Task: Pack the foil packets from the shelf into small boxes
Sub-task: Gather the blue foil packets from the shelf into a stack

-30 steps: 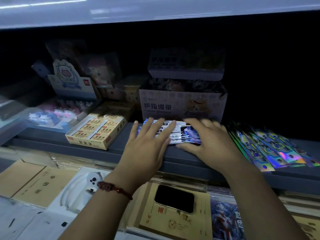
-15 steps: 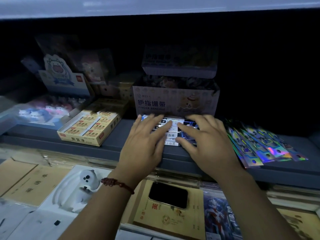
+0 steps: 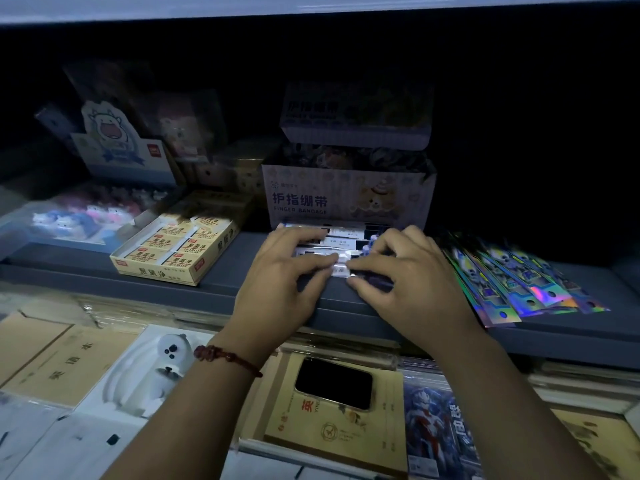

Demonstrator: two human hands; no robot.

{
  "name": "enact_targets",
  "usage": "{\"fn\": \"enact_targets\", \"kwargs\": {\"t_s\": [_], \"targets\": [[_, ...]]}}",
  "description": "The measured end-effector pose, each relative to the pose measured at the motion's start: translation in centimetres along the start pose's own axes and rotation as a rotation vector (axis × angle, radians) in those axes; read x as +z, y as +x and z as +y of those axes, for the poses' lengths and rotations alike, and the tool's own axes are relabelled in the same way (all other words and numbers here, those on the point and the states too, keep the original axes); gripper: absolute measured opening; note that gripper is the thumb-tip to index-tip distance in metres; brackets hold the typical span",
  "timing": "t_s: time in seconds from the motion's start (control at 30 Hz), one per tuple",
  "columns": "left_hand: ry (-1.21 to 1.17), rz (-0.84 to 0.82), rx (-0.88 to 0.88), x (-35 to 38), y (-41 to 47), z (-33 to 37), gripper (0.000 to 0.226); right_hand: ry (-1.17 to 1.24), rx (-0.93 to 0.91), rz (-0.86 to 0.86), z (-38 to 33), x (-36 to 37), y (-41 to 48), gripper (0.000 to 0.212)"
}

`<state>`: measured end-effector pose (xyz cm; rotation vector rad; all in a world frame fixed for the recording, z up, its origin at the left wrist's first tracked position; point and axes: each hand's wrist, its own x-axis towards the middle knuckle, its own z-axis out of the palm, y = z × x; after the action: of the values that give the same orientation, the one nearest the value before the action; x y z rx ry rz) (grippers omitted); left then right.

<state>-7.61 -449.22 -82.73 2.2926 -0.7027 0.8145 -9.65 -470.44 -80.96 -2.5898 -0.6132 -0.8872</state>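
Pinched foil packets (image 3: pixel 341 237) with left hand (image 3: pixel 280 271) and right hand (image 3: pixel 408 271), fingers curled over top, thumbs at near edge. Lay stacked just in front of finger bandage box (image 3: pixel 346 199), against its base. Judged light, thin, slippery, liable to fan out; best clamped across short ends.

Dim, underexposed view. A pale lit band crosses the top edge; the shelf (image 3: pixel 571 327) recedes into near-black shadow at upper right. Iridescent glare marks the foil packets (image 3: pixel 526 289), right. Far-left edge soft, lines bowed.
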Motion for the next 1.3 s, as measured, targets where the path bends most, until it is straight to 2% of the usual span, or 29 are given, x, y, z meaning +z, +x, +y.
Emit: {"fn": "enact_targets", "kwargs": {"t_s": [0.2, 0.43, 0.73, 1.0, 1.3], "targets": [[0.050, 0.057, 0.025, 0.2, 0.0, 0.2, 0.015, 0.079, 0.029, -0.034, 0.0, 0.2, 0.1, 0.013], [0.065, 0.042, 0.011, 0.0, -0.2, 0.5, 0.015, 0.083, 0.022, -0.036, -0.2, 0.0, 0.1, 0.011], [0.106, -0.022, 0.045, -0.5, -0.4, 1.0, 0.036, 0.021, -0.008, 0.093, -0.1, -0.2, 0.0, 0.022], [0.118, -0.048, 0.001, -0.3, -0.4, 1.1, 0.043, 0.054, 0.011, 0.058, -0.3, -0.3, 0.0, 0.033], [0.200, -0.005, 0.021, -0.1, -0.4, 1.2, 0.042, 0.045, 0.020, 0.041, -0.4, -0.4, 0.0, 0.039]]}}
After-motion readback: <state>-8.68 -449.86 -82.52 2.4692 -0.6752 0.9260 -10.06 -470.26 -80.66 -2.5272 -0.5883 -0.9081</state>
